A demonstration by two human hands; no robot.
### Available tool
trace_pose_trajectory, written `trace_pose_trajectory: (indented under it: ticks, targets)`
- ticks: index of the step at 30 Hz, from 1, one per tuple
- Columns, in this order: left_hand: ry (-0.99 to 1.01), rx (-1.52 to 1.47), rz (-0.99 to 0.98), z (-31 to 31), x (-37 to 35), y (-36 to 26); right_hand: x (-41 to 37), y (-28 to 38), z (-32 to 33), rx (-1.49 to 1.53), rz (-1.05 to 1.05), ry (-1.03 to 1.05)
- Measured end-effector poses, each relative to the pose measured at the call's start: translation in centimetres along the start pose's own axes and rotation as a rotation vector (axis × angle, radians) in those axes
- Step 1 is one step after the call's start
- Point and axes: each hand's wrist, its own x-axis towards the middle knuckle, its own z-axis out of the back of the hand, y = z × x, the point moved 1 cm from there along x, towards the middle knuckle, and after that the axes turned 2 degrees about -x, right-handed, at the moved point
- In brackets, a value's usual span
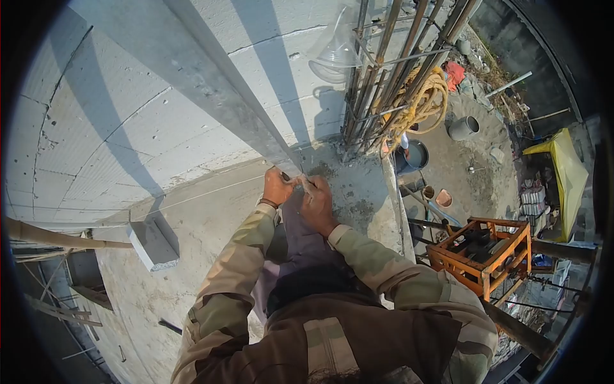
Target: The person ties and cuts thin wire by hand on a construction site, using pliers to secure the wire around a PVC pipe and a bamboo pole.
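Note:
My left hand [277, 186] is closed in a pinch at the foot of a long grey metal bar [211, 77]. The bar leans up in front of a wall of white blocks [153, 121]. A thin white string [211, 193] runs from the left side to my left hand. Right beside it, my right hand [316, 203] has its fingers curled together near the bar's lower end. What lies between the right fingertips is too small to make out.
A loose white block [153, 244] lies on the concrete slab at left. Upright rebar [384, 70] with coiled yellow rope [427, 102] stands at right. Past the slab edge, well below, are buckets [464, 128], an orange-framed machine [481, 256] and a yellow tarp [566, 179].

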Motion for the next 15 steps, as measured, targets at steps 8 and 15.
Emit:
trace_pose_trajectory:
  ticks: [8,15]
  targets:
    - [0.235,-0.103,0.017,1.5,-2.4,-0.3,1.1,-2.9,0.5,0.37,-0.418,0.197]
    - [-0.154,-0.666,0.005,-1.8,-6.0,-1.5,0.9,-3.4,-1.6,0.37,-0.462,0.059]
